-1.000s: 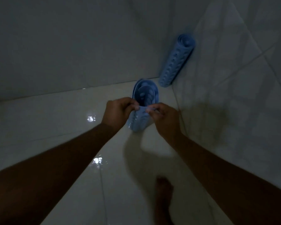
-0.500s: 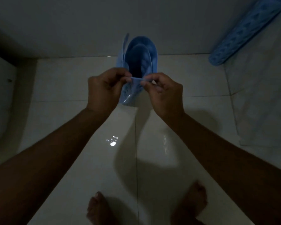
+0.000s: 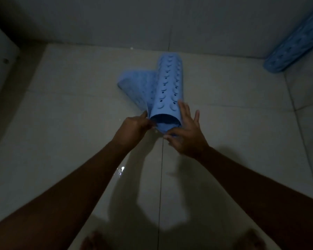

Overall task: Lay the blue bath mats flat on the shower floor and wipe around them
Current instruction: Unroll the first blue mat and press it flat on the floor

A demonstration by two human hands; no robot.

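Observation:
A blue bath mat (image 3: 167, 83) studded with suction cups lies on the pale tiled floor (image 3: 61, 123), still rolled into a tube with its open end toward me. One flap has peeled out to the left. My left hand (image 3: 132, 129) pinches the mat's near edge at the tube's left side. My right hand (image 3: 186, 134) has its fingers spread along the tube's right side, thumb at the near edge. A second blue mat (image 3: 294, 44), rolled up, leans in the far right corner.
Grey walls (image 3: 152, 22) close in at the back and right. A white fixture (image 3: 2, 58) stands at the far left. My bare feet (image 3: 94, 240) show at the bottom. The floor is glossy with small wet glints.
The rolled mat has come down from an upright hold in front of me to lying on the floor, and a flap has unrolled leftward. My right hand's fingers have spread out.

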